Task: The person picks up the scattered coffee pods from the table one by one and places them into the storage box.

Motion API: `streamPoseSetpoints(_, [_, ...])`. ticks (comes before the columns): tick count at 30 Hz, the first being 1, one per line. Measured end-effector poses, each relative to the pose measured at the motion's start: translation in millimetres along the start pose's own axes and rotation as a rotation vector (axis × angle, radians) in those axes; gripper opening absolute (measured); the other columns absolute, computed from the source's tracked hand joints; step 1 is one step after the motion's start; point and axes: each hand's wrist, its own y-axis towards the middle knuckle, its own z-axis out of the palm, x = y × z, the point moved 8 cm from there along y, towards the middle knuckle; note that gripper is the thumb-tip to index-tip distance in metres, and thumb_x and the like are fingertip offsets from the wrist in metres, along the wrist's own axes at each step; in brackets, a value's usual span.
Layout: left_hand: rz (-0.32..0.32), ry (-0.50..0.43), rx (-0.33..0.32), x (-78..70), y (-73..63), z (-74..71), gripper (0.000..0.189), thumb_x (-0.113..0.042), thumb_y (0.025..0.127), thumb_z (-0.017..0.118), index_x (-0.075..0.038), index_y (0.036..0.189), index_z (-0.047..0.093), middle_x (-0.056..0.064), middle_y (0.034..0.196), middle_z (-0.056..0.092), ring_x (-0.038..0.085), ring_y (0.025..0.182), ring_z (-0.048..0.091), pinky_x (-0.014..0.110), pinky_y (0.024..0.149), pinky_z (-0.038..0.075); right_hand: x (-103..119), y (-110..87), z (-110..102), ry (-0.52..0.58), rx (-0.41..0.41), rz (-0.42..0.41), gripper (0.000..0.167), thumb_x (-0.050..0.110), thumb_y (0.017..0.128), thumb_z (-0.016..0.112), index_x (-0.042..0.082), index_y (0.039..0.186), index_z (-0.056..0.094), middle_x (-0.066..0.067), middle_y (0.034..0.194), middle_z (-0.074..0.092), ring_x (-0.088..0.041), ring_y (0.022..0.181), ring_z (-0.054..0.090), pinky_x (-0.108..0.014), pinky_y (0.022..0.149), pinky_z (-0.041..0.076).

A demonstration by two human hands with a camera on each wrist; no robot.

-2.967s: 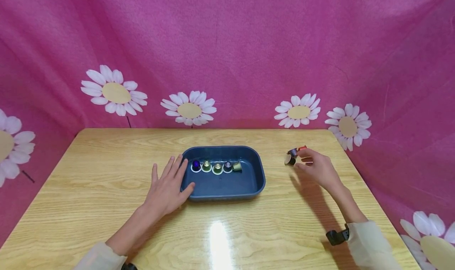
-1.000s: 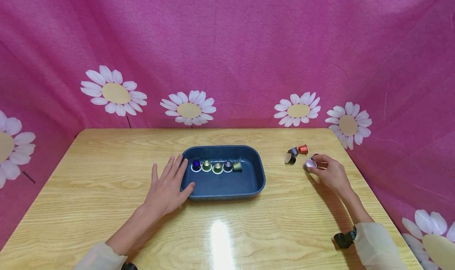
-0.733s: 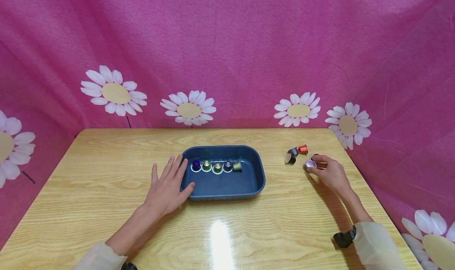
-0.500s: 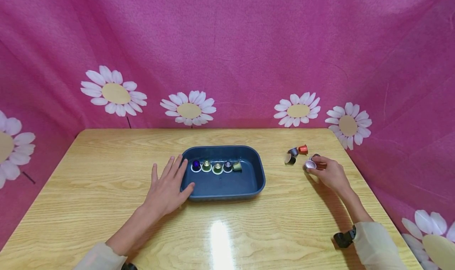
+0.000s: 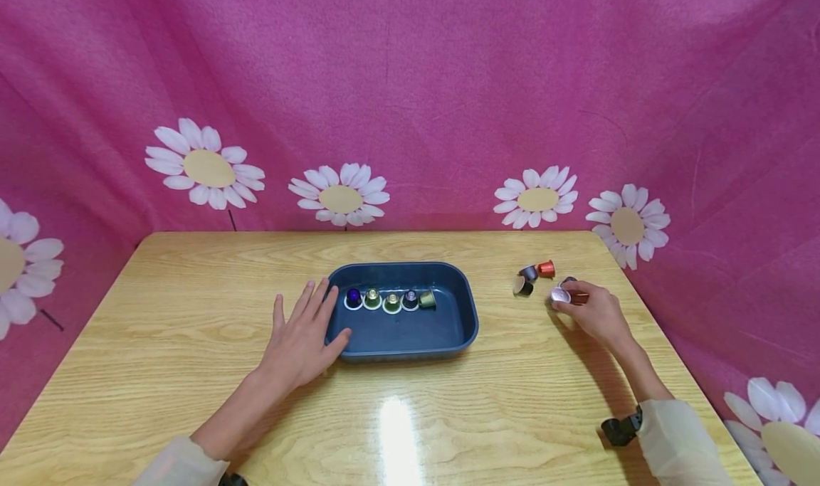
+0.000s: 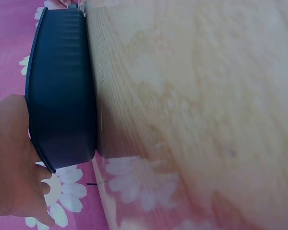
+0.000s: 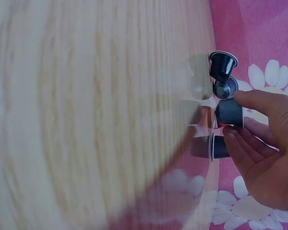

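Observation:
In the head view my right hand (image 5: 596, 313) pinches a coffee capsule (image 5: 559, 297) between thumb and fingers, its pale silvery lid turned upward and left. The right wrist view shows the same capsule (image 7: 229, 112) as dark-bodied. Just behind the fingers is another dark capsule (image 5: 567, 281), partly hidden. My left hand (image 5: 301, 347) lies with straight, spread fingers at the left end of a dark blue tray (image 5: 403, 354), touching its rim. Inside the tray several capsules stand in a row, from a blue-purple capsule (image 5: 353, 299) to a green capsule (image 5: 427, 299) lying on its side.
Left of my right hand lie a black capsule (image 5: 523, 286) with a beige lid, a grey capsule (image 5: 528, 273) and a red capsule (image 5: 547, 269), close together. The wooden table (image 5: 192, 315) ends at a pink flowered cloth (image 5: 410, 102) behind and at the sides.
Since three seconds ago my right hand has moved right and nearer, from the loose group to the pale-lidded capsule, uncovering the red one. Over the last second it stays nearly still. The left hand has not moved.

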Motion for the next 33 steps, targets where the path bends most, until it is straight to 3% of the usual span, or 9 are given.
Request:
streamPoseSetpoints(13, [0.0,0.016,0.0,0.2,-0.4,-0.1,0.078,-0.048,0.097,0.055,-0.003,0.156,0.031,0.018,0.163,0.021,0.037,0.149,0.014,0.07,0.111,0.0,27.7,-3.9,-5.5,0.033,-0.02,-0.056,0.044,0.024,0.092,0.075,-0.004,0.124,0.065,-0.024,0.114,0.068,-0.037,0.104,0.067,-0.021,0.074,0.05])
streamPoseSetpoints(33, [0.002,0.006,0.008,0.5,1.0,0.4,0.078,-0.05,0.097,0.053,-0.003,0.156,0.031,0.017,0.163,0.02,0.037,0.15,0.014,0.069,0.111,-0.002,85.7,-11.1,-5.4,0.182,0.003,-0.135,0.042,0.02,0.089,0.077,-0.005,0.122,0.067,-0.022,0.111,0.069,-0.03,0.099,0.067,-0.018,0.071,0.053])
